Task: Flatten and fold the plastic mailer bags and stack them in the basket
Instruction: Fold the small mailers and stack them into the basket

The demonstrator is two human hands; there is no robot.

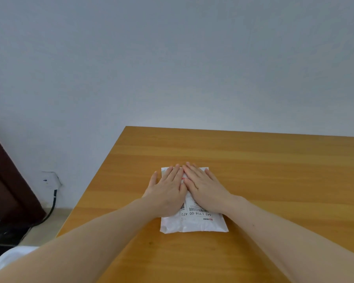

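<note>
The left hand (168,187) and right hand (204,187) lie flat, fingers straight, side by side, pressing the white mailer bag (194,221) onto the wooden table (274,170). The bag extends toward six o'clock from the palms. No basket is visible. Trapped air could puff the near edge, so a fold may spring open.

The person has two bare arms and two bare hands, the left hand (168,190) and the right hand (206,188). A bit of white sleeve (10,260) shows low down.
</note>
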